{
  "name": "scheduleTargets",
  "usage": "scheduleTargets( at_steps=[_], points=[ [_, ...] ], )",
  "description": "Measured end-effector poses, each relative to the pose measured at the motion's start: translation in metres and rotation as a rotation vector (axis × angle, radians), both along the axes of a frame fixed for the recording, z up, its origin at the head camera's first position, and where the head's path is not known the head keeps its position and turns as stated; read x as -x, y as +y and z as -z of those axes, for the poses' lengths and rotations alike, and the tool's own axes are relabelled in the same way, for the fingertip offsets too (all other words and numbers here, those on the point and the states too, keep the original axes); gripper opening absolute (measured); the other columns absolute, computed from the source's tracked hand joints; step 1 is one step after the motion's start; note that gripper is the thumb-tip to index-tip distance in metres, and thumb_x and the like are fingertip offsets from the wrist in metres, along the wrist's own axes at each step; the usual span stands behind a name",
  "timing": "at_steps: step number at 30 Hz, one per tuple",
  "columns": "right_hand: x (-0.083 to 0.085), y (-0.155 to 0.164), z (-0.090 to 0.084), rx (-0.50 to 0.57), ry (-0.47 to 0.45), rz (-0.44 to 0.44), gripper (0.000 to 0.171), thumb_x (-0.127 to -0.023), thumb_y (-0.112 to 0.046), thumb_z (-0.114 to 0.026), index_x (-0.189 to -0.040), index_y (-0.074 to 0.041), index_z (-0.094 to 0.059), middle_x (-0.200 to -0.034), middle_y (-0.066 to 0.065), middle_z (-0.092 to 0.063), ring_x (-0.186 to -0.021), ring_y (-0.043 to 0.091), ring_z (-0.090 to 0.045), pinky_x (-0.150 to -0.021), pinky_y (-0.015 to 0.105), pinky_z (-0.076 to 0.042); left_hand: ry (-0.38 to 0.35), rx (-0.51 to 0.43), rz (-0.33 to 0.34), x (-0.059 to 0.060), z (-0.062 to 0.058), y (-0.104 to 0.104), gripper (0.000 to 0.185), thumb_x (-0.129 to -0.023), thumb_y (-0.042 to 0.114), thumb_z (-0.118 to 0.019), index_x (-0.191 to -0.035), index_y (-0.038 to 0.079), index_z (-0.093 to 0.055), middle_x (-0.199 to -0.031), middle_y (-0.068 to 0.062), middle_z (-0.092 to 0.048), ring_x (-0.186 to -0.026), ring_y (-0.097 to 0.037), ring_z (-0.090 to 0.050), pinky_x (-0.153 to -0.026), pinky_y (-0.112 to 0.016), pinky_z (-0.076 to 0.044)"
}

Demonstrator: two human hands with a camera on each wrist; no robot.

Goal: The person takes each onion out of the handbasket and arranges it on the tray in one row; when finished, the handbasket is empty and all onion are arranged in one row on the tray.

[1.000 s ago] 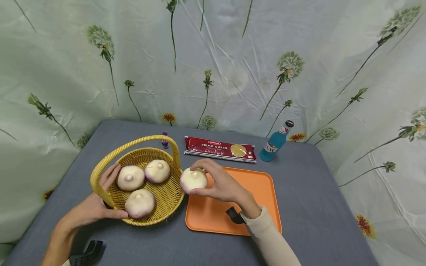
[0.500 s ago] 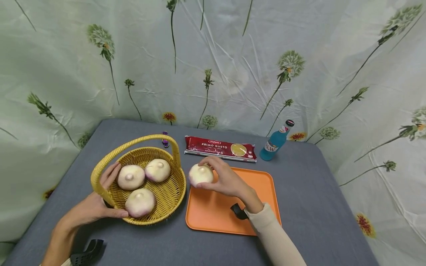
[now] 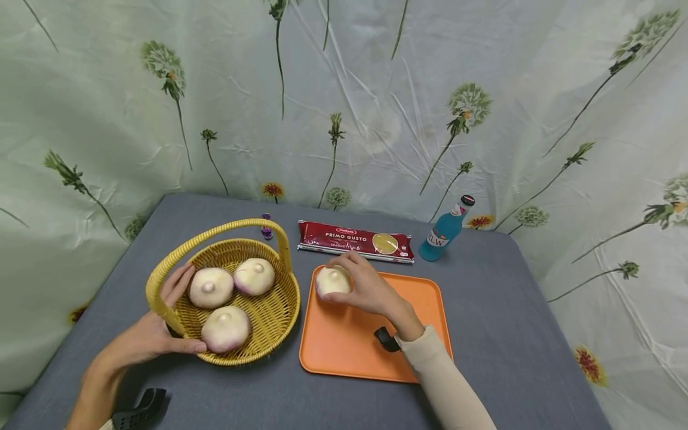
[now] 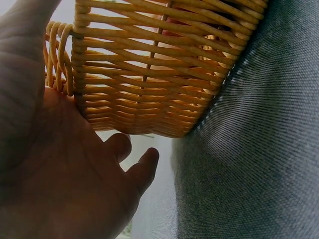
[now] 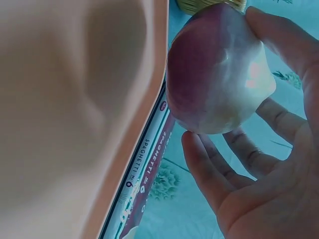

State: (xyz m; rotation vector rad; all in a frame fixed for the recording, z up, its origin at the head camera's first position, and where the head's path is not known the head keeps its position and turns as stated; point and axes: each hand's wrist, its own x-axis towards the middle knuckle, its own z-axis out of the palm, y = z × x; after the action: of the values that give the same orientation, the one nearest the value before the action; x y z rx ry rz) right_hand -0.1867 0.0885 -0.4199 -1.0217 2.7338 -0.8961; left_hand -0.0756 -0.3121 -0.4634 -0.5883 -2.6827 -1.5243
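Observation:
My right hand (image 3: 368,286) pinches a white turnip (image 3: 332,282) with a purple underside between thumb and fingers. In the head view it overlaps the far left corner of the orange tray (image 3: 371,352); the right wrist view shows the turnip (image 5: 214,74) close over the tray's surface (image 5: 65,129). My left hand (image 3: 147,340) holds the left side of a yellow wicker basket (image 3: 269,325) below its handle, thumb along the near rim and fingertips over the far part. Inside the basket sit three more turnips (image 3: 227,328). The left wrist view shows my palm (image 4: 75,169) against the woven wall (image 4: 144,74).
Behind the tray lies a red spaghetti packet (image 3: 355,241). A blue bottle (image 3: 447,230) with a dark cap stands to its right. A small purple object (image 3: 267,227) is behind the basket handle. A flowered cloth (image 3: 376,119) hangs along the back of the grey table (image 3: 500,334).
My right hand has carried its turnip from beside the basket's right rim rightward and down to the tray's far left corner. My left hand and the basket have stayed in place.

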Motion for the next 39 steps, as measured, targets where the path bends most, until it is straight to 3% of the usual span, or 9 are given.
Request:
scheduleTargets(
  at_steps=[12, 39],
  points=[
    [0.008, -0.004, 0.003, -0.082, -0.024, 0.037, 0.054, -0.081, -0.037, -0.084, -0.127, -0.016, -0.063, -0.124, 0.009, -0.055, -0.105, 0.022, -0.053, -0.088, 0.041, -0.048, 0.014, -0.011, 0.004, 0.000, 0.003, -0.002, 0.141, -0.059, 0.003, -0.093, -0.163, 0.016, 0.001, -0.167, -0.014, 0.009, -0.148, -0.004, 0.012, -0.101, -0.003, -0.001],
    [0.017, -0.013, 0.012, -0.119, -0.049, 0.057, 0.053, -0.083, -0.035, -0.082, -0.126, -0.012, -0.060, -0.120, 0.011, -0.054, -0.101, 0.023, -0.053, -0.089, 0.040, -0.048, 0.009, 0.008, 0.003, 0.001, 0.002, 0.000, 0.140, -0.060, 0.005, -0.093, -0.163, 0.015, 0.001, -0.167, -0.011, 0.011, -0.148, -0.001, 0.013, -0.101, -0.002, -0.001]
  ],
)
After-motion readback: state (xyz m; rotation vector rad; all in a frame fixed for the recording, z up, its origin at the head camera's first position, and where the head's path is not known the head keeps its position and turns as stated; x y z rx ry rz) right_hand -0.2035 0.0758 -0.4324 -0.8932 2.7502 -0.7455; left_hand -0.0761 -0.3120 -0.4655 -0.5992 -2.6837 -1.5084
